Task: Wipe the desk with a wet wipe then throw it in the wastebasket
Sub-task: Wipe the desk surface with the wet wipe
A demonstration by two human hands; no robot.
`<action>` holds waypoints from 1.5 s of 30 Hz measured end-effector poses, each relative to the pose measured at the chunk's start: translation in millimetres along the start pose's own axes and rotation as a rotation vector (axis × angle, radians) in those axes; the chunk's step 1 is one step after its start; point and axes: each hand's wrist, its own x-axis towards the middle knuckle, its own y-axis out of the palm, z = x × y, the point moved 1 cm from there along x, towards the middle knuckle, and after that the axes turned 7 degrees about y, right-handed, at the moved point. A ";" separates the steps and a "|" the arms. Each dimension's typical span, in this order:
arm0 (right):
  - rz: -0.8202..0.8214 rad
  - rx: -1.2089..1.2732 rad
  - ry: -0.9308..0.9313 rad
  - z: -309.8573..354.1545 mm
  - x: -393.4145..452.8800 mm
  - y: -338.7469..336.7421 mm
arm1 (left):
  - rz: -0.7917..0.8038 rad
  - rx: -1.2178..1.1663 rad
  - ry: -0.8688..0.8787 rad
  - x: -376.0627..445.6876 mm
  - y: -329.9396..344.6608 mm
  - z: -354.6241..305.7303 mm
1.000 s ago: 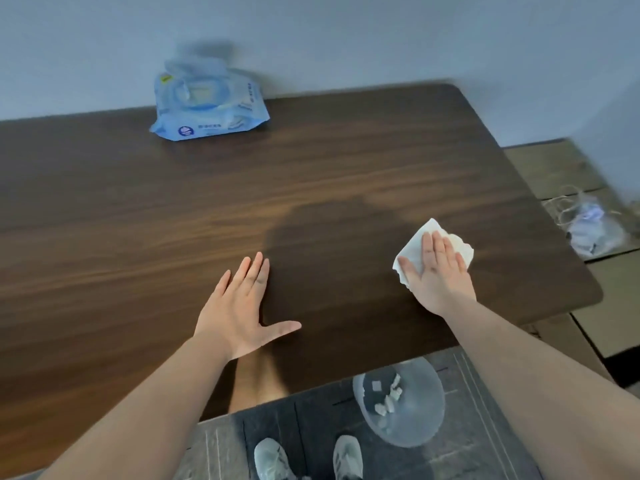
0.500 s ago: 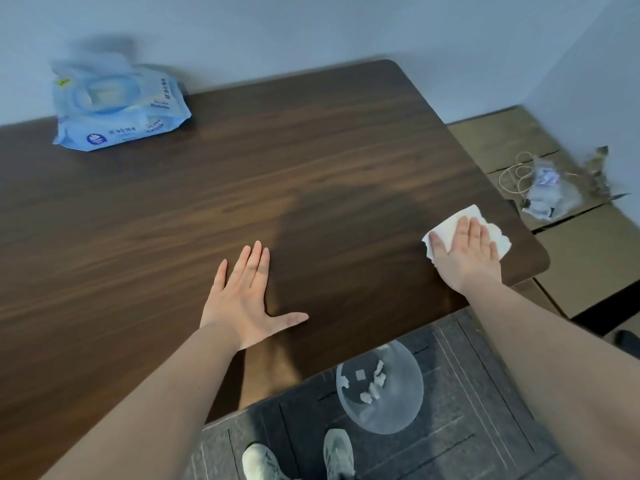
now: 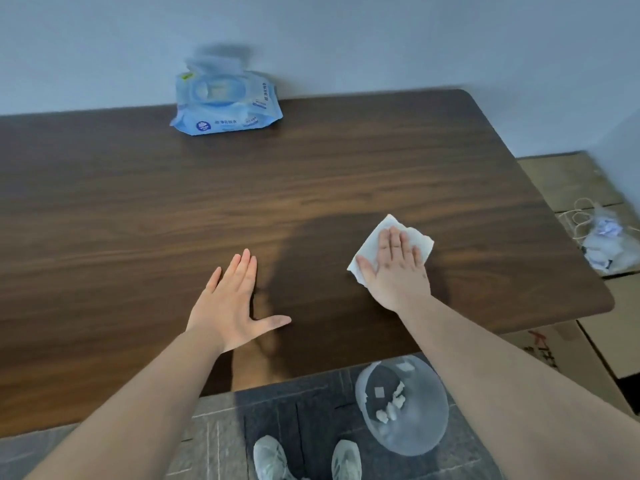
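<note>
My right hand lies flat on a white wet wipe, pressing it onto the dark wooden desk near the front right. The wipe's edges stick out beyond my fingers to the left and right. My left hand rests flat on the desk near its front edge, fingers together and thumb spread, holding nothing. A translucent round wastebasket stands on the floor below the desk's front edge, under my right forearm, with several crumpled white wipes inside.
A blue pack of wet wipes with its lid flipped up sits at the desk's back edge against the wall. Cardboard boxes with a plastic bag and cord lie right of the desk. My shoes stand on dark floor mat.
My right hand slid the wipe out to the desk's right edge and then back left towards the middle. The left hand stayed put on the desk. The camera view swung right, then back.
</note>
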 end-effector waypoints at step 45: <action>0.095 -0.159 -0.976 383.8 -183.8 87.4 | 0.076 -0.195 -0.538 -248.9 2.3 251.9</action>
